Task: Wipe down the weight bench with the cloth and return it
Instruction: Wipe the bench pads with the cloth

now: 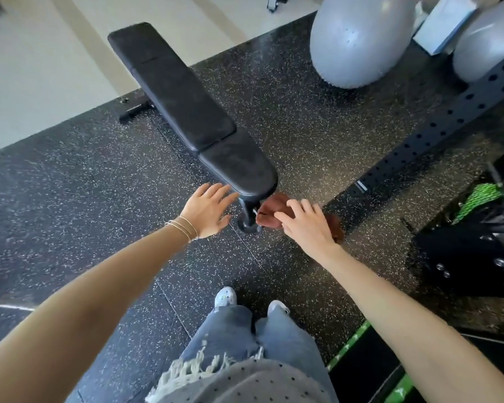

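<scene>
A black padded weight bench [186,109] stretches away from me across the speckled rubber floor, its near end just beyond my hands. A reddish-brown cloth [269,212] hangs by the bench's front handle, below the seat's near right corner. My right hand [306,225] lies over the cloth with curled fingers closing on it. My left hand [208,209], with thin bracelets at the wrist, is spread flat, its fingertips at the seat's near left edge.
Two grey exercise balls [358,39] sit at the back right beside a white box [441,23]. A black perforated rack beam [448,112] runs diagonally on the right, with dark gear and green-striped items below it. My feet [224,296] stand on the mat.
</scene>
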Demonstrator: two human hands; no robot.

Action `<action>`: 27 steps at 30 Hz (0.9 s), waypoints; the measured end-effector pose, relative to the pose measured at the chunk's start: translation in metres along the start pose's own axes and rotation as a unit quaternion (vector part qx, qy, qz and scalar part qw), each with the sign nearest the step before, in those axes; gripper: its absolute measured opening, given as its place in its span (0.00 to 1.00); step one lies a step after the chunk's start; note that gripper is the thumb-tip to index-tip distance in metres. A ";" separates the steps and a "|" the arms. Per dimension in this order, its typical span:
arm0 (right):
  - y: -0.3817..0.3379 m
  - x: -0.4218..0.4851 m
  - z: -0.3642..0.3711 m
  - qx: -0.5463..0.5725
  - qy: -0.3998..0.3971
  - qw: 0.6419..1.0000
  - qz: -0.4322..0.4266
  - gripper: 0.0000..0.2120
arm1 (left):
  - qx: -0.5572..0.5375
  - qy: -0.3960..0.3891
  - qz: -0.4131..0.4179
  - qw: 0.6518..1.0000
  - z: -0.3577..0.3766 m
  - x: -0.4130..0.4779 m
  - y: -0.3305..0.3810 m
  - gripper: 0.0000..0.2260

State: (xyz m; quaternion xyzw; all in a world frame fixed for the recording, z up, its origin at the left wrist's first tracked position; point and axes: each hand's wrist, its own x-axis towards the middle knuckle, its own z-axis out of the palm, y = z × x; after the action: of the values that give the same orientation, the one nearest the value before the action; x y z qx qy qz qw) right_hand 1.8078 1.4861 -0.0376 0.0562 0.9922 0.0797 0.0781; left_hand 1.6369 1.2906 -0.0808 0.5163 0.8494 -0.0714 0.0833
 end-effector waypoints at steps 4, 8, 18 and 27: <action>-0.009 0.044 0.003 -0.016 -0.017 0.999 -0.040 0.13 | -0.022 -0.009 -0.046 0.999 0.017 0.000 -0.026 0.28; -0.008 0.085 0.014 -0.018 -0.047 0.997 -0.066 0.13 | -0.043 -0.028 -0.070 0.996 0.030 0.014 -0.047 0.28; 0.031 0.220 0.068 -0.003 -0.104 0.991 -0.083 0.14 | -0.049 -0.076 -0.120 0.989 0.050 0.127 -0.102 0.28; 0.035 0.338 0.150 0.037 -0.122 0.991 -0.029 0.21 | -0.110 -0.091 -0.176 0.974 0.136 0.236 -0.170 0.28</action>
State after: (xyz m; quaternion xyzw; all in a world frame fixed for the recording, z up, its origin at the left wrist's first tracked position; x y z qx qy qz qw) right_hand 1.5039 1.5850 -0.2275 0.0396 0.9786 0.0335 0.1991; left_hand 1.3886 1.3886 -0.2587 0.3379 0.9184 -0.0374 0.2024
